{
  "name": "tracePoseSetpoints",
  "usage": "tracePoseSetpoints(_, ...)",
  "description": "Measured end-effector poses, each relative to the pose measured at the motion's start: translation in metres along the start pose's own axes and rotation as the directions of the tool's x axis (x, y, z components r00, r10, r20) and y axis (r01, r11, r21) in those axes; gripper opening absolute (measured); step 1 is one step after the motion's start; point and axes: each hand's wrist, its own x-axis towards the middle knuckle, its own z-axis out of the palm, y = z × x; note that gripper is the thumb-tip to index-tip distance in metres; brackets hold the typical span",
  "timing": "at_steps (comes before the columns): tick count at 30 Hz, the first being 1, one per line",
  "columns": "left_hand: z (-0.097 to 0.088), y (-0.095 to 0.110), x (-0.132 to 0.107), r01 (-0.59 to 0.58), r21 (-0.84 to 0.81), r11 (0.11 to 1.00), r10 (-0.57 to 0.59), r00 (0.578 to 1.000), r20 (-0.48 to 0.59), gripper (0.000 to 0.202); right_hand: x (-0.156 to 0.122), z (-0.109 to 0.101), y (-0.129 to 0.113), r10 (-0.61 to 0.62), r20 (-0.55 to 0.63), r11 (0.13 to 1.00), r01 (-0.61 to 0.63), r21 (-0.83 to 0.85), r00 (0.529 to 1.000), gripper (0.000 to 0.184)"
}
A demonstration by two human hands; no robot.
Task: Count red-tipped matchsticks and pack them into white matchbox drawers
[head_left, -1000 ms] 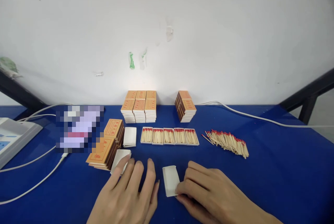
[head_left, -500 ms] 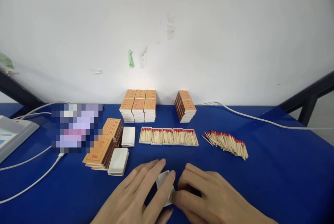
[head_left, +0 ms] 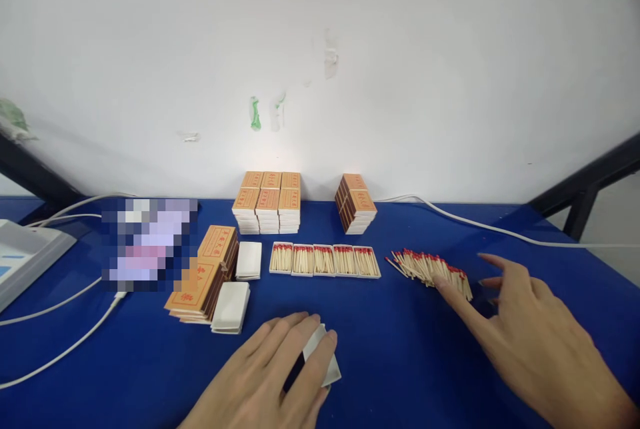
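My left hand [head_left: 273, 369] holds a white matchbox tray [head_left: 329, 362] at the front of the table, its fingers over the tray's left part and hiding much of it. To the right, my right hand [head_left: 520, 316] is open, thumb and fingers spread at the near right edge of a loose pile of red-tipped matches [head_left: 425, 268]. Between the pile and the left side stands a row of several white trays filled with matches [head_left: 324, 260]. Two small stacks of flat white trays, one farther back [head_left: 249, 260] and one nearer [head_left: 231, 306], lie left of the row.
Flattened orange matchbox sleeves [head_left: 200, 279] are stacked at the left. Behind stand a larger block of matchboxes [head_left: 267, 202] and a smaller one [head_left: 355, 204] near the white wall [head_left: 425, 82]. A blurred-out device [head_left: 155, 239], a white box [head_left: 30, 252] and cables occupy the left side.
My right hand has left the tray and moved right to the match pile, its fingers opening. My left hand stays on the tray.
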Motion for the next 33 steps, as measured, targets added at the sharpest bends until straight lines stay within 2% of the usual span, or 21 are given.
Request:
tracePoseSetpoints(1, 0.000, 0.000, 0.000, -0.004, -0.002, 1.000, 0.004, 1.000, -0.006, 0.036, 0.002, -0.002, -0.008, 0.104, -0.009, 0.994, -0.104, 0.017, 0.995, 0.107)
tracePoseSetpoints(2, 0.001, 0.000, 0.000, -0.007, -0.004, 1.000, 0.007, 1.000, -0.011, 0.036, 0.004, -0.004, -0.017, 0.159, 0.017, 0.986, -0.159, 0.039, 0.987, 0.116)
tracePoseSetpoints(4, 0.002, 0.000, 0.000, -0.010, -0.008, 1.000, 0.010, 1.000, -0.013, 0.036, 0.005, -0.005, -0.033, 0.185, 0.046, 0.977, -0.189, 0.096, 0.982, 0.128)
tracePoseSetpoints(6, 0.003, 0.000, 0.000, -0.006, -0.007, 1.000, 0.006, 1.000, -0.009, 0.036, 0.006, -0.003, -0.043, 0.164, 0.033, 0.978, -0.167, 0.127, 0.986, 0.131)
tracePoseSetpoints(16, 0.003, 0.001, -0.001, -0.007, -0.007, 1.000, 0.007, 0.999, -0.033, 0.037, 0.005, 0.021, -0.057, -0.022, -0.085, 0.999, 0.025, 0.030, 0.996, 0.123)
tracePoseSetpoints(26, 0.003, 0.000, 0.002, -0.014, -0.001, 1.000, 0.014, 0.999, -0.039, 0.036, 0.007, 0.028, -0.079, 0.001, -0.036, 0.994, -0.005, -0.105, 0.999, 0.097)
tracePoseSetpoints(33, 0.003, 0.001, 0.002, -0.004, -0.012, 1.000, 0.003, 0.999, -0.044, 0.036, 0.008, 0.035, -0.078, -0.022, -0.057, 0.999, 0.019, -0.043, 0.998, 0.095)
